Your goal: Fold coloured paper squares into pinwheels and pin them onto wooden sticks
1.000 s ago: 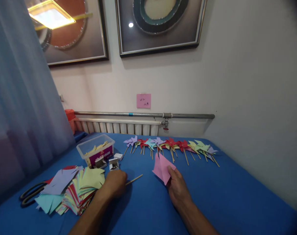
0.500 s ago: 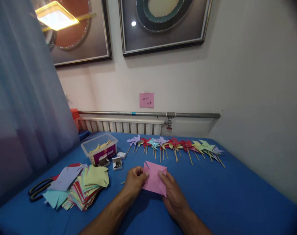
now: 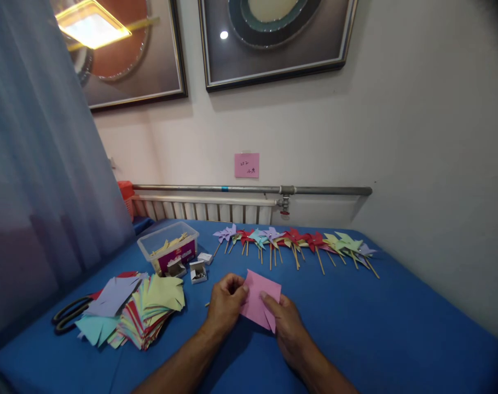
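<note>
A pink cut paper square (image 3: 260, 299) is held between both hands just above the blue table (image 3: 397, 328). My left hand (image 3: 225, 302) pinches its left edge with closed fingers. My right hand (image 3: 285, 324) grips its lower right part, thumb lying on top. A thin wooden stick (image 3: 207, 304) peeks out on the table just left of my left hand. Whether my left hand also holds something small is hidden.
A row of finished paper pinwheels (image 3: 294, 243) on sticks lies along the far side. A stack of coloured paper squares (image 3: 142, 309) and scissors (image 3: 70, 313) lie at the left. A clear plastic box (image 3: 169, 249) of sticks and small pin boxes (image 3: 197, 271) stand behind my left hand.
My left hand left the stick on the table and came over to the pink paper. The paper came down from upright in my right hand to lie between both hands.
</note>
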`<state>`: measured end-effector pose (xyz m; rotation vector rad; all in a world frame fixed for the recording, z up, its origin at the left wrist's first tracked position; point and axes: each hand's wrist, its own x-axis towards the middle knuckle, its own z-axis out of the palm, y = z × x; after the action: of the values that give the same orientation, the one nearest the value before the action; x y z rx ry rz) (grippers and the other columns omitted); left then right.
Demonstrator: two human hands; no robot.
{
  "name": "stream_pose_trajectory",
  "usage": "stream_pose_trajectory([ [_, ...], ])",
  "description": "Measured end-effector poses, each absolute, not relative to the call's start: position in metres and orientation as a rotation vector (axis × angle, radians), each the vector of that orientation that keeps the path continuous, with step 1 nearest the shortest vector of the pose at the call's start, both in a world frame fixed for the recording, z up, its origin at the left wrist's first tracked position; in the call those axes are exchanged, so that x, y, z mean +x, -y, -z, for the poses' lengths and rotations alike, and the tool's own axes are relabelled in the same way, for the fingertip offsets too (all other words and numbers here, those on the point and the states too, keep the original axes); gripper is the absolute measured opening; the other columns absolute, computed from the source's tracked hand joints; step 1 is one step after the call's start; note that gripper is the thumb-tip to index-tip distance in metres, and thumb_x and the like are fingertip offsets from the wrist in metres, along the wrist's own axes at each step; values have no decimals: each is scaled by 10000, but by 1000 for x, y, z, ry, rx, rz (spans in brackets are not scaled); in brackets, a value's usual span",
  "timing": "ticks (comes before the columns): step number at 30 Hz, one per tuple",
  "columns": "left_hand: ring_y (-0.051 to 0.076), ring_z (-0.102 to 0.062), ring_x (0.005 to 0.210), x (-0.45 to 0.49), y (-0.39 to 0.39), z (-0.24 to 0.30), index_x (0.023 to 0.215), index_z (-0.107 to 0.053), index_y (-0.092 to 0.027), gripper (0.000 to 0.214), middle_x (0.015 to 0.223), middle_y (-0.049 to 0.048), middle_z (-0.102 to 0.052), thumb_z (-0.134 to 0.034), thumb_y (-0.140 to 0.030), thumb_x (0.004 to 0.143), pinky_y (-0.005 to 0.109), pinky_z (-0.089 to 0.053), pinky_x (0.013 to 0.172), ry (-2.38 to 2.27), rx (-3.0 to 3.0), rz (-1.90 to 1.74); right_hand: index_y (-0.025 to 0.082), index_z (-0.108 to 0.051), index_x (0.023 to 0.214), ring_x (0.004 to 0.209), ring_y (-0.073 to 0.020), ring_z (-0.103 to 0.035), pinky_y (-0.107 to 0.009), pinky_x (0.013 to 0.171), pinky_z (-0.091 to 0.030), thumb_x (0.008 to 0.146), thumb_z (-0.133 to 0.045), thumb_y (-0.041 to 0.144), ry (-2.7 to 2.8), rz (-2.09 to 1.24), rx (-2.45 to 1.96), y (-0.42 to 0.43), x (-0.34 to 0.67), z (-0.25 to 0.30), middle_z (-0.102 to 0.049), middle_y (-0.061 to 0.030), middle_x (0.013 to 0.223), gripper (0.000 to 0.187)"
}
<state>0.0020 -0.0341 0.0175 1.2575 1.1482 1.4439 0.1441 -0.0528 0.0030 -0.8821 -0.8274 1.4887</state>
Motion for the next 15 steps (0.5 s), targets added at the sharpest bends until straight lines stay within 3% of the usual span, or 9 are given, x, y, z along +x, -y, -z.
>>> stream_pose_trajectory([
  [7, 136, -540, 668, -3, 35, -11, 749, -666, -176, 72, 707, -8, -615, -606, -198, 781, 246, -416, 637, -1236, 1590, -1498, 139, -767, 938, 756, -273, -747, -357, 716, -554, 647, -890, 485, 888, -1474, -956, 49, 145, 8, -804, -93, 834, 468],
  [15, 152, -660, 824, -6, 37, -9, 828, -691, -192, 340, 853, 30, -698, -467, 44, 729, 259, -494, 765, -1063, 2147, -1587, 152, -758, 887, 698, -251, -717, -329, 641, -527, 725, -811, 550, 911, -1463, -931, 48, 146, 9, -768, -65, 735, 432],
])
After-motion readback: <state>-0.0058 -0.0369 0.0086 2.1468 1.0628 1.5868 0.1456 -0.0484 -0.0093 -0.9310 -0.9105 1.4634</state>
